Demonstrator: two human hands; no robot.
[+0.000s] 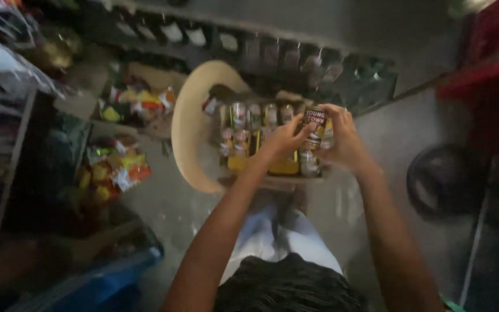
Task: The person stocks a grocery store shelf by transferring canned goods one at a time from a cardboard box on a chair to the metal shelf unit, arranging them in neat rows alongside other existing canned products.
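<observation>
A tin (314, 128) with a dark label is held upright between both hands above an open carton (261, 167). The left hand (284, 138) closes on its left side; the right hand (342, 136) wraps its right side and back. The carton rests on a pale plastic chair (189, 127) and holds at least 2 rows of similar tins (244, 124). Judged from this, the carton is largely full, with 1 tin out and the others in place. Room is tight: a rack of dark bottles (295, 58) lies just beyond, snack packets (116, 167) to the left, a dark round object (446, 179) right. Bare floor (163, 202) shows nearer the person.
</observation>
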